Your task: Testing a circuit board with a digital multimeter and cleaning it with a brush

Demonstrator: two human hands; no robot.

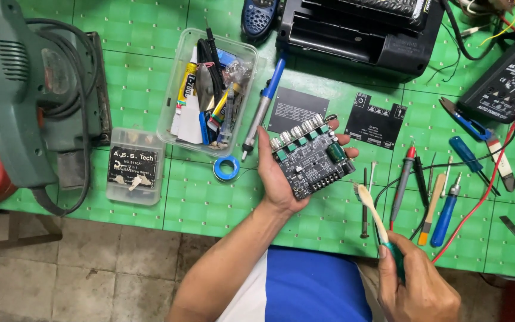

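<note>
My left hand (276, 179) holds a black circuit board (309, 158) flat on its palm, above the green table (150, 107). The board carries a row of silver knobs along its far edge and a green capacitor on the right. My right hand (415, 286) grips a toothbrush (372, 211) by its green handle, low at the table's front edge. The pale bristle head points up and left and stops just right of the board, a short gap away.
A clear tub of tools and glue (207, 89) and a soldering iron (263, 107) lie left of the board. A small clear screwdriver box (133, 167) and a green power sander (25, 95) are further left. Screwdrivers, probes and wires (442, 191) crowd the right.
</note>
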